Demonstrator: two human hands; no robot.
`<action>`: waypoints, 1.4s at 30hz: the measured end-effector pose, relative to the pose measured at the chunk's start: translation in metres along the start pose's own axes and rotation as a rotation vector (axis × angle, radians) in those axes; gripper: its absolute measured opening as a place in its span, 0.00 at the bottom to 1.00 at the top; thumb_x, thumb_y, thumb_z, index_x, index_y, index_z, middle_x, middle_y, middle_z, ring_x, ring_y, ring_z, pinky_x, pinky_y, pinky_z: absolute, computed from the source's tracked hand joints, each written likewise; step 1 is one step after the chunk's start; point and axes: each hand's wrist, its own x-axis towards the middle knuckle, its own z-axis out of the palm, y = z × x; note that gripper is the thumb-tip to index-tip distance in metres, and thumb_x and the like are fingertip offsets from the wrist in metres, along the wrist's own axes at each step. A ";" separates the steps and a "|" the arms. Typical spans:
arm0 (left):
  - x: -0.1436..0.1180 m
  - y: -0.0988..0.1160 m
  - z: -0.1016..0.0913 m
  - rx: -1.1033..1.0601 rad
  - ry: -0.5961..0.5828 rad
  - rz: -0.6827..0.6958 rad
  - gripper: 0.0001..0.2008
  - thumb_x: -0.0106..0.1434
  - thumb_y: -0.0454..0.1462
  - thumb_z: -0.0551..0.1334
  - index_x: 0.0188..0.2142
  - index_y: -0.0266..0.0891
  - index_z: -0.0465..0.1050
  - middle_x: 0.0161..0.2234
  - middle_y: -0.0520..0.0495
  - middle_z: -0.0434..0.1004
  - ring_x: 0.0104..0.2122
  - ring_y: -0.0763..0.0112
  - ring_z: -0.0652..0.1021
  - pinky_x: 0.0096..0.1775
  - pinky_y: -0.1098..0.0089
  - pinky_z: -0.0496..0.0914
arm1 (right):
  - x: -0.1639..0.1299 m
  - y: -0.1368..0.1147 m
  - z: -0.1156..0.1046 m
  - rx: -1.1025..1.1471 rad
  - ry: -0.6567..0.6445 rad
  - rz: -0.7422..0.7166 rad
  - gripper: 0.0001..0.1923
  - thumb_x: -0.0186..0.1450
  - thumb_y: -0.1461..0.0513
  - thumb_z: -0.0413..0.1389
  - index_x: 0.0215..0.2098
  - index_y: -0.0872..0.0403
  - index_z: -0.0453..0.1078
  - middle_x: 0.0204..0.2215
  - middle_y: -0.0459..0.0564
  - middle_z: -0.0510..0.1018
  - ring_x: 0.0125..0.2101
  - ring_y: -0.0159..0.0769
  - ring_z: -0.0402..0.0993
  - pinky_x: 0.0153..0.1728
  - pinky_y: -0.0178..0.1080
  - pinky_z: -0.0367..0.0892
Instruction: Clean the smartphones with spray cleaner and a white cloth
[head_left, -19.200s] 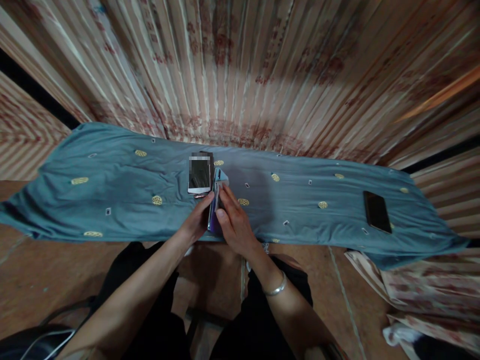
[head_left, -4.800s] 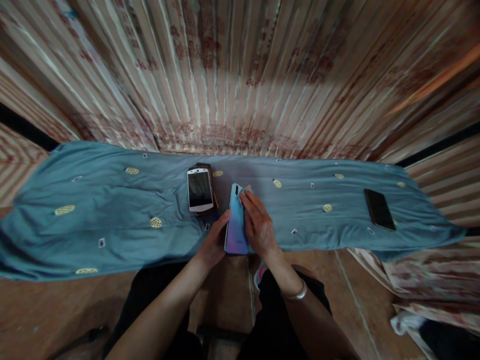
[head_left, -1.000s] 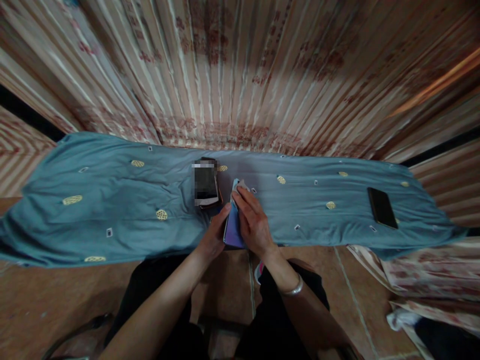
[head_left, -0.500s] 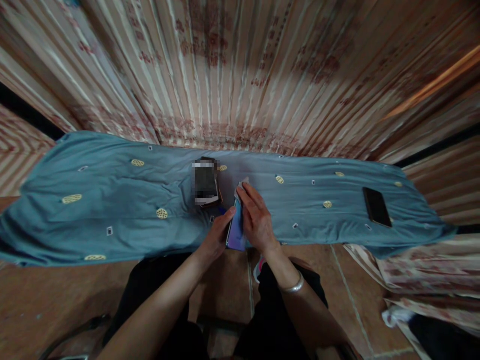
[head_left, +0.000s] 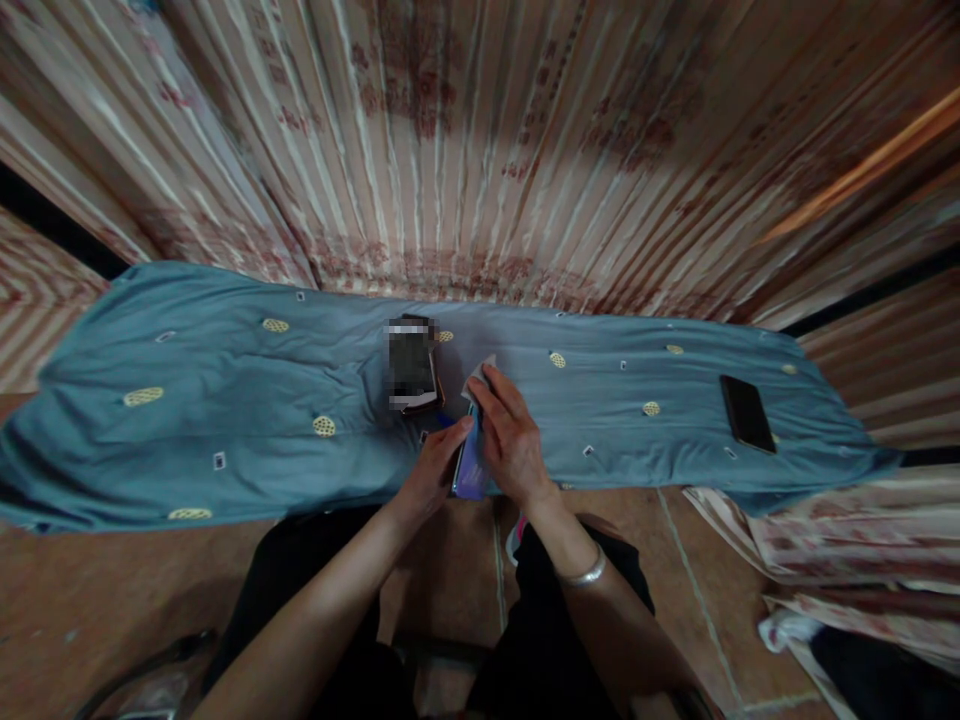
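A shiny blue-purple phone (head_left: 472, 470) is held over the front edge of the cloth, tilted, its lower end toward me. My left hand (head_left: 433, 467) grips it along the left edge, thumb on top. Above its upper part is my right hand (head_left: 511, 432), pressing a thin greyish-white wipe (head_left: 480, 377) against the phone with the fingers. Much of the phone's upper surface is hidden under the wipe and the right hand. Just left of my hands lies a stack of dark phones (head_left: 412, 368), partly blurred out.
A blue-green cloth with pineapple prints (head_left: 247, 380) covers the long table. Another black phone (head_left: 748, 414) lies at the right. Behind hangs a pleated, flowered curtain (head_left: 480, 150). Brown floor tiles (head_left: 697, 570) show below, with a dark bundle (head_left: 870, 665) at the lower right.
My right hand and the wipe have shifted slightly to the left across the phone's upper end. My left hand keeps its hold. The other phones stay where they were.
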 end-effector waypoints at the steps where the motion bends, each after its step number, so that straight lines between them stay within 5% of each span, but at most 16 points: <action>1: 0.000 0.001 0.000 -0.002 0.005 0.006 0.28 0.51 0.61 0.75 0.25 0.40 0.75 0.22 0.51 0.71 0.24 0.68 0.71 0.30 0.67 0.68 | 0.000 -0.001 0.001 0.001 0.005 -0.016 0.26 0.78 0.66 0.48 0.72 0.49 0.68 0.71 0.58 0.71 0.72 0.46 0.65 0.72 0.56 0.66; 6: 0.000 0.006 -0.002 -0.025 0.047 0.033 0.26 0.51 0.59 0.76 0.29 0.40 0.78 0.25 0.49 0.75 0.27 0.66 0.73 0.32 0.66 0.69 | -0.002 -0.005 0.007 0.003 0.008 -0.074 0.25 0.78 0.66 0.48 0.70 0.50 0.70 0.70 0.59 0.72 0.72 0.46 0.65 0.72 0.55 0.66; 20: -0.006 0.009 0.007 0.018 -0.009 -0.022 0.29 0.49 0.62 0.76 0.21 0.41 0.73 0.19 0.52 0.66 0.20 0.72 0.64 0.26 0.67 0.60 | 0.005 0.006 -0.003 0.031 0.004 0.069 0.29 0.76 0.67 0.46 0.74 0.50 0.65 0.72 0.56 0.70 0.72 0.43 0.65 0.73 0.52 0.64; 30: -0.005 0.011 -0.003 0.012 0.025 0.000 0.29 0.50 0.64 0.74 0.25 0.41 0.76 0.23 0.50 0.71 0.23 0.69 0.67 0.28 0.66 0.66 | 0.002 0.008 0.005 0.045 0.021 0.125 0.29 0.78 0.64 0.44 0.75 0.50 0.63 0.70 0.56 0.72 0.72 0.42 0.66 0.74 0.54 0.63; 37: 0.001 0.005 -0.016 0.001 0.048 0.050 0.25 0.60 0.60 0.70 0.27 0.42 0.72 0.24 0.50 0.70 0.28 0.63 0.72 0.32 0.65 0.68 | -0.002 -0.002 0.010 0.064 -0.036 0.100 0.28 0.78 0.64 0.45 0.74 0.50 0.64 0.72 0.57 0.70 0.73 0.43 0.64 0.74 0.55 0.63; 42: -0.004 0.008 -0.011 -0.005 0.044 -0.018 0.27 0.55 0.61 0.73 0.28 0.40 0.75 0.24 0.50 0.72 0.25 0.68 0.70 0.29 0.67 0.67 | 0.000 0.006 0.008 0.048 0.004 0.123 0.28 0.78 0.64 0.45 0.75 0.49 0.63 0.71 0.56 0.71 0.73 0.42 0.65 0.74 0.54 0.62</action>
